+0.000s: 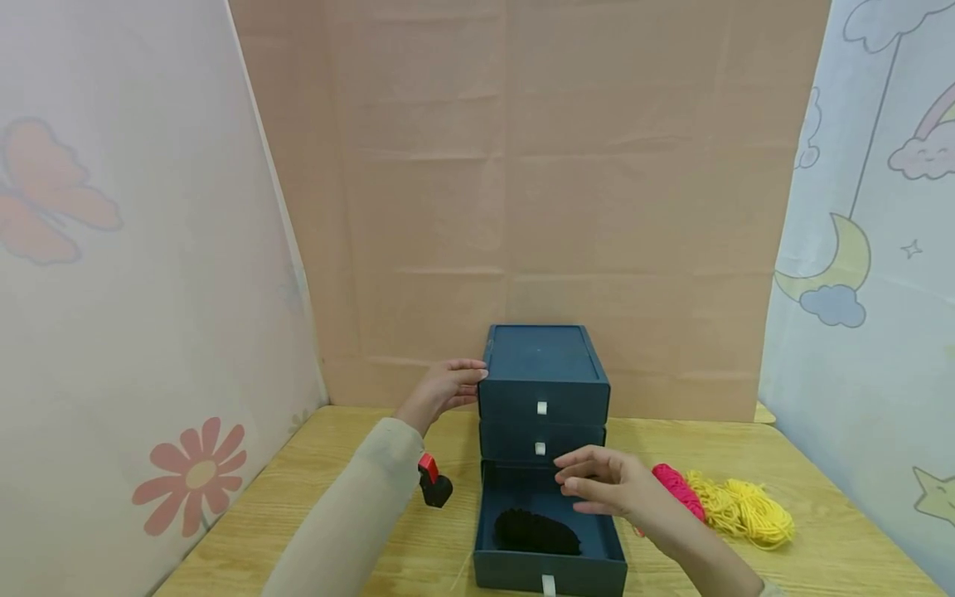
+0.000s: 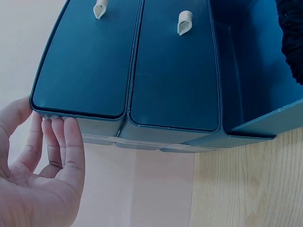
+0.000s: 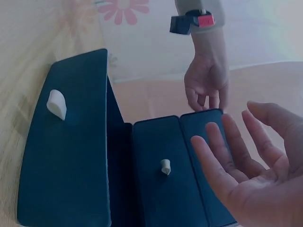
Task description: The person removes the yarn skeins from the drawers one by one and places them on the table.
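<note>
A dark blue drawer unit (image 1: pixel 539 352) of three stacked drawers stands on the table, each front with a small white pull tab. Its bottom drawer (image 1: pixel 515 570) is pulled out, and a bundle of black yarn (image 1: pixel 533 532) lies inside near the front. My left hand (image 1: pixel 448 385) touches the unit's upper left side; in the left wrist view, the fingertips (image 2: pixel 72 124) rest against that side and the thumb is at the top corner. Over the right part of the drawer hovers my right hand (image 1: pixel 608 481), fingers loosely bent and apart, holding nothing.
Right of the drawer, pink yarn (image 1: pixel 677 491) and yellow yarn (image 1: pixel 746 510) lie on the wooden table (image 1: pixel 821 547). A brown backdrop (image 1: pixel 418 207) hangs behind, and printed curtains (image 1: pixel 149 332) flank both sides. A black and red device (image 1: pixel 434 482) is on the left wrist.
</note>
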